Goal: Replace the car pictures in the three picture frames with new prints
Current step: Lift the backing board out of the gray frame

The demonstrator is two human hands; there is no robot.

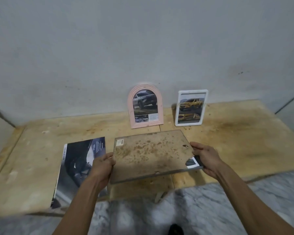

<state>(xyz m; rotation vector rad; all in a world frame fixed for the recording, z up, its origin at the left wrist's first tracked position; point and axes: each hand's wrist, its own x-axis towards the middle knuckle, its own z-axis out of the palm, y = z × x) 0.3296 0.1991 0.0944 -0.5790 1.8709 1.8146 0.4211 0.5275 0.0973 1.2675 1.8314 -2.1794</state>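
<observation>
- Head view: large rectangular frame with a stained brown backing board, held back-up and tilted above the near edge of the pale plywood tabletop.
- Gripped at both short ends: left hand curled round the left edge, thumb on the backing, fingers hidden beneath; right hand curled round the right edge, thumb on top, fingers under.
- Backing mottled with darker brown blotches; small pale label near the far-left corner; small dark hanger near the right edge, just beside the right thumb.
- Broken away at the near-right corner of the backing, baring a white-bordered corner of a print next to the right hand.
- Thin grey rim visible along the near edge of the held frame.
- Left of the held frame, flat on the tabletop: dark glossy car print with a white strip, partly covered by the left forearm.
- Beyond the held frame, upright against the grey wall: pink arched frame with a grey car picture.
- Right of the pink arched one: white rectangular frame with a yellow car picture.
- Below the held frame, under the tabletop's near edge: grey marbled floor.
</observation>
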